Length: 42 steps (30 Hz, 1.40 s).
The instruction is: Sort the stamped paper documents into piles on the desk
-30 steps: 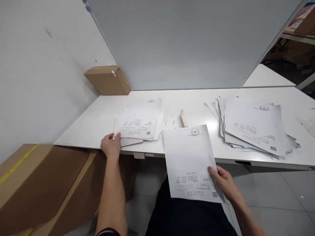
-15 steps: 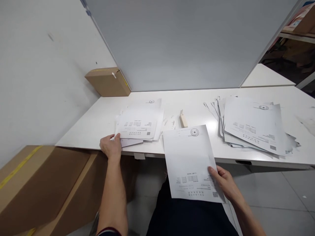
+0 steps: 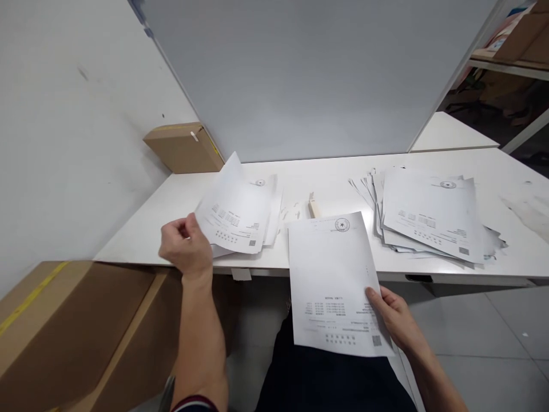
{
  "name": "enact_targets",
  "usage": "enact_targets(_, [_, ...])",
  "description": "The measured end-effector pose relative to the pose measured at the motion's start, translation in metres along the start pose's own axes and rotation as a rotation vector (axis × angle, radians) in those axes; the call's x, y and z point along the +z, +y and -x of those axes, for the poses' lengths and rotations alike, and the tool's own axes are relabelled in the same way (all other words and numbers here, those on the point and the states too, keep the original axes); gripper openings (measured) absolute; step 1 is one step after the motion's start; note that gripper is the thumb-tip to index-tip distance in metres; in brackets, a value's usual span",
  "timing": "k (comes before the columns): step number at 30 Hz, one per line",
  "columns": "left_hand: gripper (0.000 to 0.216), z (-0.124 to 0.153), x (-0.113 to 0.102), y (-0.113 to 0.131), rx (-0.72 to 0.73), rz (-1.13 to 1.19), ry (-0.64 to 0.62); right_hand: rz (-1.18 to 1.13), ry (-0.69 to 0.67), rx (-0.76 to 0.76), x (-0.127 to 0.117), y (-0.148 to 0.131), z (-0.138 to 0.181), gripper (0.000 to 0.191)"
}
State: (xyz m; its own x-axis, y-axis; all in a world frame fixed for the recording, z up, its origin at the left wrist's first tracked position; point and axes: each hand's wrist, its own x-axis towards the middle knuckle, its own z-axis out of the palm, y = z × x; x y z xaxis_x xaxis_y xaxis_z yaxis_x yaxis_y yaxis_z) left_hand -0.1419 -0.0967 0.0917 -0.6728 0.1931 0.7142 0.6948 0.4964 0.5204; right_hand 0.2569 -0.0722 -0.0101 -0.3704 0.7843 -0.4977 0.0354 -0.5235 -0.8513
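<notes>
Pinched in my left hand (image 3: 186,243) is the near left corner of a printed sheet (image 3: 235,209), which curls up off the stack of papers (image 3: 272,220) on the left side of the table. My right hand (image 3: 392,312) grips the right edge of another printed paper (image 3: 332,274), thumb on top, held over my lap at the table's front edge. That paper carries a round star stamp at its far end and a square code at its near right corner. Whether it is one sheet or more, I cannot tell.
A larger, uneven paper stack (image 3: 433,214) lies on the right of the white table (image 3: 326,171). Between the stacks sits a small beige block (image 3: 313,208). A cardboard box (image 3: 186,149) stands at the back left, and a big carton (image 3: 77,320) is below left. A grey panel (image 3: 309,74) rises behind.
My left hand has lifted the corner of the top sheet from the left stack, bending it upward. My right hand holds its paper almost in the same place.
</notes>
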Motion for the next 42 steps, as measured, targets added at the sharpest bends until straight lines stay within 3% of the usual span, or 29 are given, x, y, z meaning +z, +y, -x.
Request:
enact_targets(3, [0.031,-0.005,0.018,-0.009,-0.051,-0.022,-0.077,0.033,0.032,-0.024,0.001,0.001,0.000,0.047])
enact_targets(7, [0.029,0.000,0.031,-0.035,-0.089,-0.008,-0.272,0.035,0.055,-0.038,0.001,0.004,-0.001,0.049])
enact_targets(12, [0.023,0.014,0.026,-0.062,-0.021,-0.169,-0.554,0.005,0.058,-0.034,0.000,0.002,0.000,0.044])
enact_targets(16, [0.033,0.023,0.019,-0.068,-0.056,-0.171,-0.650,0.002,0.083,-0.041,0.000,0.003,0.000,0.042])
enact_targets(21, [0.045,0.044,0.006,-0.039,0.174,-0.239,-0.476,-0.027,0.070,-0.031,0.001,0.003,0.000,0.041])
enact_targets(25, [0.038,0.082,0.007,0.010,0.486,-0.024,-0.651,-0.026,0.083,-0.021,0.004,0.002,0.000,0.041])
enact_targets(28, [0.037,0.106,0.019,0.039,0.532,-0.001,-0.696,0.026,0.094,-0.037,0.006,0.002,0.000,0.043])
enact_targets(31, [0.019,0.103,0.033,0.050,0.404,0.086,-0.715,0.050,0.075,-0.025,0.005,0.002,0.003,0.044])
enact_targets(37, [0.030,0.058,0.028,0.047,-0.302,0.488,-0.596,-0.034,0.080,0.003,0.001,0.000,0.008,0.044])
enact_targets(42, [0.029,0.053,0.016,0.050,-0.504,0.778,-0.483,-0.082,0.073,0.019,0.003,-0.003,0.010,0.048])
